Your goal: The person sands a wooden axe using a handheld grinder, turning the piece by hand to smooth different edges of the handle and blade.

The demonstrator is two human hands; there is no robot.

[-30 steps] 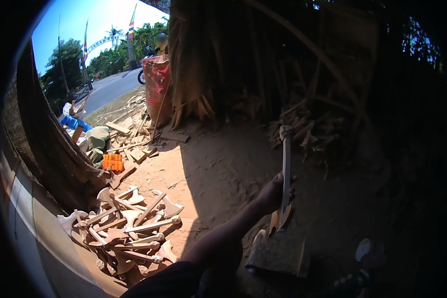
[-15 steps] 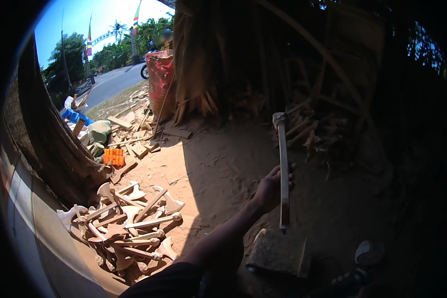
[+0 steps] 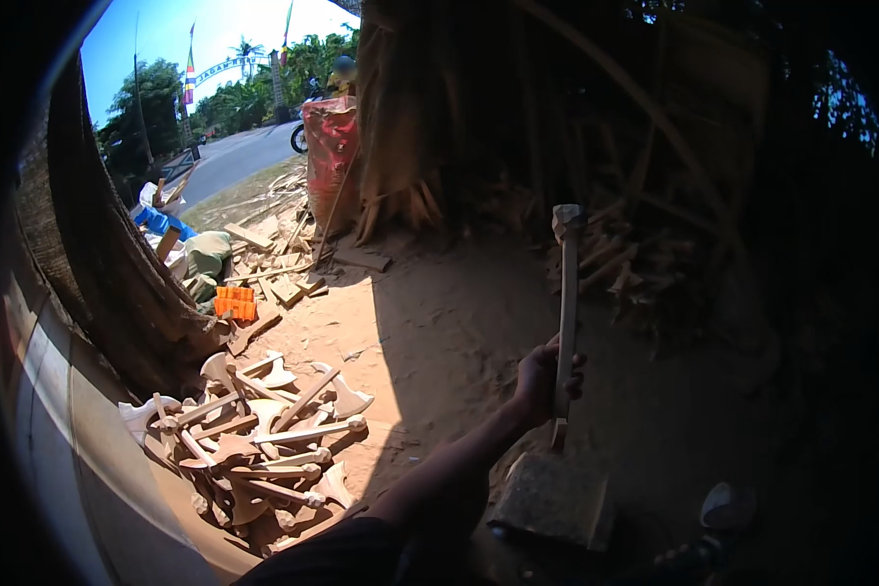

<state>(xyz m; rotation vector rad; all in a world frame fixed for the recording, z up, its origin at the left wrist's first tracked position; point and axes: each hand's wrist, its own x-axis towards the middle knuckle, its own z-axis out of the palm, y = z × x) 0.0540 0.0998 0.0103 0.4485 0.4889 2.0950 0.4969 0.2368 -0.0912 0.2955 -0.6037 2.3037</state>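
Listing for your station, places given by the clock from mid-view:

Item, left hand (image 3: pixel 537 387): yours, at four o'clock, its fingers closed round one wooden piece (image 3: pixel 568 278). That piece: pale shaft, held nearly upright, faceted knob (image 3: pixel 565 221) at its top end, darker part at its lower end, below your grip.

Item, right hand: not to be made out in the deep shadow; you cannot tell how its fingers stand.

Item, block (image 3: pixel 552 500): pale-topped, at five o'clock, just under the held piece in view; contact between the two cannot be told.

Item, rounded pale object (image 3: pixel 729 507): four o'clock, far out, kind unclear.

Item, pile of axe-shaped wooden pieces (image 3: pixel 310 431): eight o'clock, sunlit, shafts crossed at many angles, several with flared blades and knobbed ends.

Item, orange object (image 3: pixel 235 303): nine o'clock, beside wood scraps (image 3: pixel 285 291).

Item, red sack (image 3: pixel 330 146): eleven o'clock, upright.

Item, shadowed wood heap (image 3: pixel 645 264): three o'clock, on the earth floor (image 3: pixel 449 332).
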